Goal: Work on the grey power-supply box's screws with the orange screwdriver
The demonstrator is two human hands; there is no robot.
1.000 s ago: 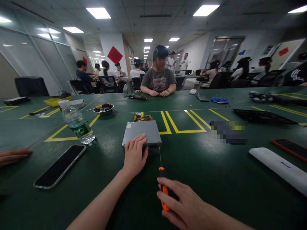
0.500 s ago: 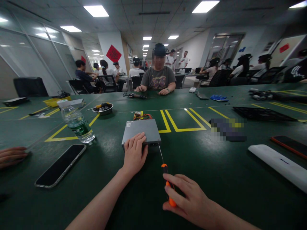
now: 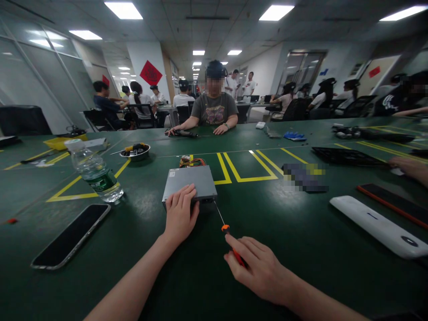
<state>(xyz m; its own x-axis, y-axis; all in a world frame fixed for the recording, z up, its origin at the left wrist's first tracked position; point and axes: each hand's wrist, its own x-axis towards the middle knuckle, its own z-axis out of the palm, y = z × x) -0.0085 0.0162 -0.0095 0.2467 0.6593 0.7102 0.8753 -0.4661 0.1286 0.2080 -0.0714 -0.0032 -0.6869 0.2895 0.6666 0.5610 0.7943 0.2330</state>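
A grey metal computer power supply (image 3: 192, 178) lies on the green table in front of me. Its bundle of coloured cables (image 3: 192, 161) comes out at the far side. My left hand (image 3: 180, 209) grips its near left part, fingers over the top and thumb against the front face. In my right hand (image 3: 254, 263) is an orange and black screwdriver (image 3: 225, 228), its handle mostly covered by my fingers. The thin shaft slants up to the left, and its tip meets the lower right corner of the front face. Whether a screw sits there is too small to tell.
To the left are a water bottle (image 3: 96, 174), a phone (image 3: 72, 236) and a metal bowl with tools (image 3: 135, 154). On the right lie a long white device (image 3: 374, 225) and a black panel (image 3: 347, 156), with another person's hand (image 3: 409, 169) beside it. A person (image 3: 214, 107) sits opposite.
My view has turned slightly right. My right fingers have closed further around the screwdriver handle. Another person's hand has left view on the left; one has appeared at the right edge.
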